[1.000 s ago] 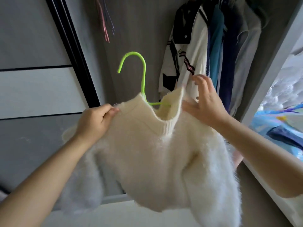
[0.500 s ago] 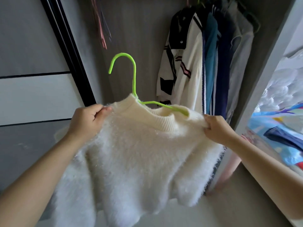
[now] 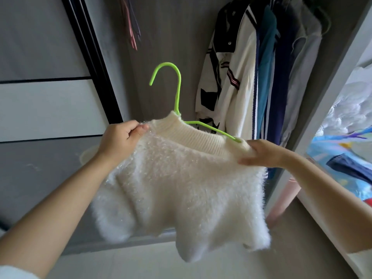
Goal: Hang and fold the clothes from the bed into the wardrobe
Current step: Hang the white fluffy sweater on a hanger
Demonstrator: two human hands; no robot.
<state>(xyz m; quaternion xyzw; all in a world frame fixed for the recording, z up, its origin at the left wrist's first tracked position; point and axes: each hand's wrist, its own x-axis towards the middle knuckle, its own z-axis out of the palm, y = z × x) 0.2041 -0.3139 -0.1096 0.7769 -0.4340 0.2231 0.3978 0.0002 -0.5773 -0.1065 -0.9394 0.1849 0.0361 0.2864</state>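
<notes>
A fluffy white sweater (image 3: pixel 177 182) with a ribbed collar sits on a lime green hanger (image 3: pixel 177 91), held up in front of the open wardrobe (image 3: pixel 167 47). The hook sticks up out of the collar and one green arm shows inside it. My left hand (image 3: pixel 118 141) grips the sweater's left shoulder. My right hand (image 3: pixel 261 153) holds the right shoulder at the hanger's end, thumb under the fabric. The sweater's hem and sleeves hang loose below.
Several garments (image 3: pixel 259 81) hang at the wardrobe's right: a white and black jacket, blue and navy pieces, a pale shirt. Pink and dark cords (image 3: pixel 131 27) dangle at the top. A sliding door (image 3: pixel 50 97) stands left. The bed with a colourful cover (image 3: pixel 340 158) lies right.
My right hand dropped from the collar to the sweater's right shoulder and pulled it over the hanger's end. The sweater now lies spread across the hanger. My left hand kept its grip.
</notes>
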